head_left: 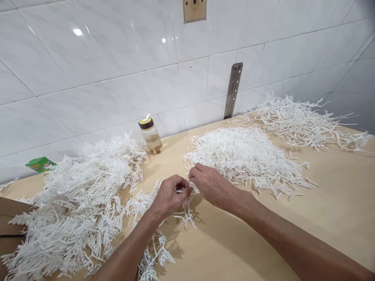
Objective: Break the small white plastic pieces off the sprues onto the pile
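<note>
My left hand (172, 193) is closed around a white branched plastic piece (186, 214), whose thin prongs hang below the fingers. Close against it, my right hand (206, 181) is pinched at the same piece, with its fingertips partly hidden. Just behind my right hand lies a pile of short white sticks (237, 156). To the left spreads a large heap of white branched pieces (84, 199), and a few loose ones (156, 257) lie near my left forearm.
A bottle with a yellow and black lid (152, 136) stands near the tiled wall. More branched strands (304, 121) lie at the back right. A metal strip (233, 91) leans on the wall. A green packet (41, 164) and a cardboard box (10, 224) are at the left.
</note>
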`<state>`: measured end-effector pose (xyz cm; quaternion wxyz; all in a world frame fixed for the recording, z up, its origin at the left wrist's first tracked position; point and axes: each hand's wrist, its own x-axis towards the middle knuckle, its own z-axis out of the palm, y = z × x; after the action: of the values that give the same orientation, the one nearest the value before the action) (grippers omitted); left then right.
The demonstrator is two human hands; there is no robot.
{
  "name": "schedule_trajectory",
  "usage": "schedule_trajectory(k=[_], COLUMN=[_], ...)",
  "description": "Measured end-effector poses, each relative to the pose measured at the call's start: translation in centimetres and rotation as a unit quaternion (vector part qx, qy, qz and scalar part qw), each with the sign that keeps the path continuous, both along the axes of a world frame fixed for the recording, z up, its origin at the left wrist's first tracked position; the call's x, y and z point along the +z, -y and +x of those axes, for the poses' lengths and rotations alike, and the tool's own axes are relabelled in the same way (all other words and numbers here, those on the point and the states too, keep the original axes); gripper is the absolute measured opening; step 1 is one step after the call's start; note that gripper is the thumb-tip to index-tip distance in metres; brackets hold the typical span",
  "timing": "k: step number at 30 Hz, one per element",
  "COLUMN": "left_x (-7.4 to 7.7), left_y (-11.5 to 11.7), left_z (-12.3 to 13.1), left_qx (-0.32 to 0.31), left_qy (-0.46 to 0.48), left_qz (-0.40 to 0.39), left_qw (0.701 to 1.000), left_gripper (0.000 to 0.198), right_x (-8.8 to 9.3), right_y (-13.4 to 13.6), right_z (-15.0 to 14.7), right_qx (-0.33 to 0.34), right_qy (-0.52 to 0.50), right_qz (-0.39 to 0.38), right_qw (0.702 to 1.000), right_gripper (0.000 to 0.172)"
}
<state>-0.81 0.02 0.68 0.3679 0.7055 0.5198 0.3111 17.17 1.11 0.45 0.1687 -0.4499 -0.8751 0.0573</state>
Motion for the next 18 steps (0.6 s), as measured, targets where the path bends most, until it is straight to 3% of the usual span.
schedule_trajectory(k=[2,5,7,10,13,18], left_x=[0.1,0.3,0.2,-0.1,-0.3,-0.4], left_y=[0.2,0.5,0.5,0.2,-0.1,0.0], left_z=[0.0,0.2,0.2,0.1,0.0,0.1], left_qx=[0.000,-0.016,-0.015,0.023,0.053,0.058], left_qy=[0.017,0.053,0.071,0.079,0.073,0.071], left_qz=[-0.030,-0.076,-0.079,-0.054,-0.023,0.003], left_qw=[0.999,0.996,0.994,0.995,0.996,0.996], left_gripper=[0.011,0.015,0.016,0.018,0.019,0.017], right_x=[-0.1,0.0,0.3,0.7,1.2,1.9], right_y=[-0.3,-1.2,-1.9,-2.4,-1.9,-0.3], right_z=[-0.3,0.1,0.9,2.2,2.4,0.9], right_qx=[-0.022,-0.125,-0.185,-0.215,-0.187,-0.057], right_qy=[0.011,0.012,-0.012,-0.089,-0.182,-0.234], right_qz=[0.017,0.038,0.043,0.069,0.045,-0.121], right_qw=[1.000,0.991,0.982,0.970,0.964,0.963], right_gripper=[0.021,0.028,0.024,0.017,0.017,0.021])
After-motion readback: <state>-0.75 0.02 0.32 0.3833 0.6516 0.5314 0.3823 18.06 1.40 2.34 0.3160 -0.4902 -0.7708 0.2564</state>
